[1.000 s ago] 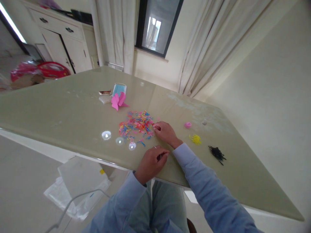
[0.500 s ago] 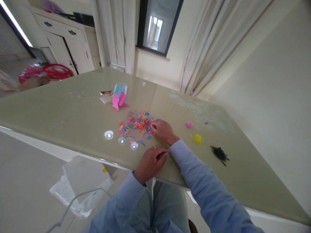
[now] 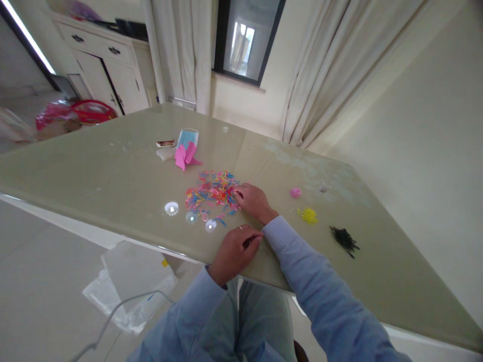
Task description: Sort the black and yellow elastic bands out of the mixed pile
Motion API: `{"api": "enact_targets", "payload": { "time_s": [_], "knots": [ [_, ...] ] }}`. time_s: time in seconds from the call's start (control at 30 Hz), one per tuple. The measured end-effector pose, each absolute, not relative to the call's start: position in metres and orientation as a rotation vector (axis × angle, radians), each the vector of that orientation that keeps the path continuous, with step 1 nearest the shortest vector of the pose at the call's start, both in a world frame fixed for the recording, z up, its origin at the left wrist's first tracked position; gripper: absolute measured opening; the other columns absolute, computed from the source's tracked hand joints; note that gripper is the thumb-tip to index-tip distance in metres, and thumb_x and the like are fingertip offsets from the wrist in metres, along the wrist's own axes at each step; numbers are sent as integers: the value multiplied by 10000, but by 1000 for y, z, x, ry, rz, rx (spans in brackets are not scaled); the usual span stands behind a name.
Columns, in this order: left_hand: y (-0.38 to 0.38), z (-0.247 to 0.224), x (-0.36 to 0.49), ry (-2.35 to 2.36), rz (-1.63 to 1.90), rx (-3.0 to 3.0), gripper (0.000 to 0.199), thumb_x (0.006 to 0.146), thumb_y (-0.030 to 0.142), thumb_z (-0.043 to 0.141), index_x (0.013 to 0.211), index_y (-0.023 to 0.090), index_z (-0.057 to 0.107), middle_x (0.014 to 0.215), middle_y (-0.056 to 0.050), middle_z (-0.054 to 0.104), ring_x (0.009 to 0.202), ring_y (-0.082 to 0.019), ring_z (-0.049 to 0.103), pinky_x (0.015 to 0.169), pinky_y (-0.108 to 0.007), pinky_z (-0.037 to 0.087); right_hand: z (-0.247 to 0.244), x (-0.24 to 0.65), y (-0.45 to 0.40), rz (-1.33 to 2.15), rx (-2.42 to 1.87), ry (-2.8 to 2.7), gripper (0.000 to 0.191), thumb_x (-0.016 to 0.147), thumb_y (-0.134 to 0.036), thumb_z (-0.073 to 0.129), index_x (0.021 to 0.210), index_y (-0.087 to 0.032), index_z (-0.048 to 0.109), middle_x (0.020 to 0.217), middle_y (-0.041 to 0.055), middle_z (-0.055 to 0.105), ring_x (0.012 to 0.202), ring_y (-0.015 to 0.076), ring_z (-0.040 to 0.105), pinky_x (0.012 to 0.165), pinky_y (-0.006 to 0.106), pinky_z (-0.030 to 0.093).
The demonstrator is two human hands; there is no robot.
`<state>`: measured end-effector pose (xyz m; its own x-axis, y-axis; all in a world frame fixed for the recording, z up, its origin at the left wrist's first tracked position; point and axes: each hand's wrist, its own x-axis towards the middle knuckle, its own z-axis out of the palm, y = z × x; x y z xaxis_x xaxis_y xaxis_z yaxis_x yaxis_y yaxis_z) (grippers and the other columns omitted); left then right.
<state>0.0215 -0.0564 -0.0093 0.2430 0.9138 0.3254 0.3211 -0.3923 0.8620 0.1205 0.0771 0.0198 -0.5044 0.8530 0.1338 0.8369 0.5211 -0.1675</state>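
A loose pile of small multicoloured rubber bands (image 3: 211, 193) lies on the table. At its right edge my right hand (image 3: 254, 202) is closed, fingertips touching the bands; whatever it pinches is too small to make out. My left hand (image 3: 237, 251), a ring on one finger, is held closer to me near the table's front edge. Its thumb and forefinger are pinched together by the right cuff, and what they hold is hidden. To the right lie a small pink bunch (image 3: 295, 192), a yellow bunch of bands (image 3: 308, 215) and a black bunch of thin strands (image 3: 344, 240).
Behind the pile are a pink folded paper shape (image 3: 186, 156), a blue face mask (image 3: 187, 138) and a small patterned item (image 3: 165, 144). Bright round light spots show on the glossy tabletop (image 3: 113, 186). A cable (image 3: 124, 301) and plastic sheeting (image 3: 109, 296) are below, at left.
The view has shifted slightly, so the tabletop things sit a little further right. Both hands keep nearly the same pose, the right one still at the pile's edge.
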Motion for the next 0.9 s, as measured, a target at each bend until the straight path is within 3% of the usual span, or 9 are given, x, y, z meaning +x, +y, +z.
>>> {"api": "enact_targets", "payload": {
  "time_s": [0.1,0.2,0.33,0.43,0.6,0.9],
  "knots": [
    [-56,-9,21,1136,1130,1852,198,917,230,545,933,199,739,834,-42,721,767,-166,635,733,-284,481,16,125,79,284,-1354,-2369,260,943,-243,482,845,-170,711,904,68,716,849,173,596,782,280,396],
    [-56,-9,21,1131,1149,1846,187,909,219,552,921,195,738,821,-42,717,755,-163,635,722,-280,477,14,133,77,644,-1309,-2020,230,887,-311,550,824,-171,722,753,11,685,691,135,559,683,259,404],
    [-55,-9,21,1114,1153,1829,180,910,209,556,924,193,735,819,-35,712,752,-154,636,719,-268,471,23,146,62,1272,-1215,-1528,269,768,-443,676,815,-179,695,522,-69,487,465,80,377,474,229,278],
    [-55,-8,21,1125,1154,1839,179,910,207,556,919,188,733,816,-35,710,747,-151,633,720,-265,473,36,156,42,1569,-1068,-1252,292,680,-433,778,759,-187,643,549,-85,450,441,51,327,441,215,217],
    [-56,-8,19,1154,1169,1854,183,910,218,550,921,179,728,799,-34,702,739,-149,626,697,-262,468,58,176,7,1733,-931,-1116,271,708,-389,799,819,-182,663,587,-83,430,459,40,310,453,211,231],
    [-55,-8,17,1190,1156,1831,208,905,285,555,907,189,739,825,-35,727,755,-154,645,684,-254,472,75,224,-38,1675,-902,-1084,223,751,-372,784,876,-196,729,586,-74,425,457,41,310,466,225,243]
  ]
}}
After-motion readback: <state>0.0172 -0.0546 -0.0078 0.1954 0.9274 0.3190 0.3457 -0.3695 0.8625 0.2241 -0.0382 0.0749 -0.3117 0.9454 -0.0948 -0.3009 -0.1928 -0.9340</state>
